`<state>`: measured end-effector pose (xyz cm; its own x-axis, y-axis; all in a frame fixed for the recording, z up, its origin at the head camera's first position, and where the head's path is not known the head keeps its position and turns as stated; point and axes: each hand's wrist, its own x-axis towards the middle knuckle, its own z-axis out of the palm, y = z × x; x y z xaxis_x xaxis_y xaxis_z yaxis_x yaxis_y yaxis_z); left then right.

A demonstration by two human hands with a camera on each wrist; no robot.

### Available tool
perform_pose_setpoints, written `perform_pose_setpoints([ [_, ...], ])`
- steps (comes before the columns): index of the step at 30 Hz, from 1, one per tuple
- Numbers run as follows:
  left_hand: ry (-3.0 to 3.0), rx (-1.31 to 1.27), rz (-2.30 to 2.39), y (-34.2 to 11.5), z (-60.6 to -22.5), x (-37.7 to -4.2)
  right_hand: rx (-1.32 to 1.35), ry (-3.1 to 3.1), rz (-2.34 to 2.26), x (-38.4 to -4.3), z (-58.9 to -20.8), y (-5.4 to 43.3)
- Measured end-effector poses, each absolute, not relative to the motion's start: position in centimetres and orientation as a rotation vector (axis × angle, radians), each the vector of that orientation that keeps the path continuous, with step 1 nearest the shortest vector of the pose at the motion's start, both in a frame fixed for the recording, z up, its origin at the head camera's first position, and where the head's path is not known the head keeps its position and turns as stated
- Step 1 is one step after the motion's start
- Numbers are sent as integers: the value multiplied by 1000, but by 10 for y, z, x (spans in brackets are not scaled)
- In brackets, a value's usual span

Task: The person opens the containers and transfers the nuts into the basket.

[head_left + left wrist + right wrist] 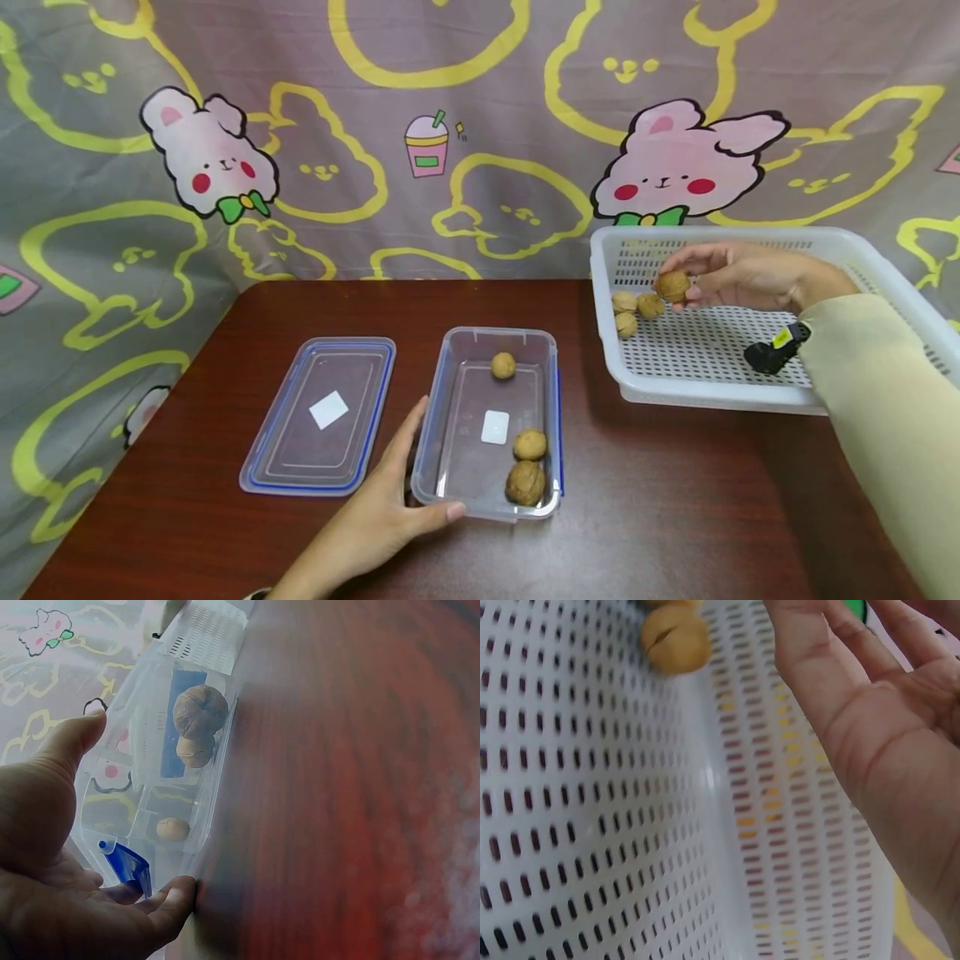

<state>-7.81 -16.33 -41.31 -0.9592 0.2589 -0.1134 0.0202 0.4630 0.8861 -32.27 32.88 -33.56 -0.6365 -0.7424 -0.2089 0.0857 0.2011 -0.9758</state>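
My right hand (757, 275) pinches a walnut (672, 287) between thumb and fingers over the white perforated basket (611, 354). Several lighter walnuts lie at the basket's left end, one seen as a pale walnut (676, 641) in the right wrist view, where the pinched walnut is out of sight. My left hand (375, 512) rests against a clear plastic container (459, 383), thumb at its front rim and fingers extended along its left side. Inside are one walnut (503, 365) at the far end and two, a smaller walnut (530, 445) and a larger walnut (525, 483), at the near right.
Left of the container a clear lid (292, 450) with a blue seal lies flat on the dark red-brown table (675, 492). A patterned cloth (480, 192) hangs behind the table and on its left. A black strap device (772, 350) is on the right wrist.
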Motion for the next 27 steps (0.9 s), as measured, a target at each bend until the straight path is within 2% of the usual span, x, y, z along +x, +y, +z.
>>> perform_pose_setpoints([
  [15, 2466, 254, 1499, -164, -414, -79, -250, 1875, -1338, -326, -347, 325],
  [27, 2457, 243, 1513, -163, -413, -79, -100, 1850, -1275, -324, -349, 310],
])
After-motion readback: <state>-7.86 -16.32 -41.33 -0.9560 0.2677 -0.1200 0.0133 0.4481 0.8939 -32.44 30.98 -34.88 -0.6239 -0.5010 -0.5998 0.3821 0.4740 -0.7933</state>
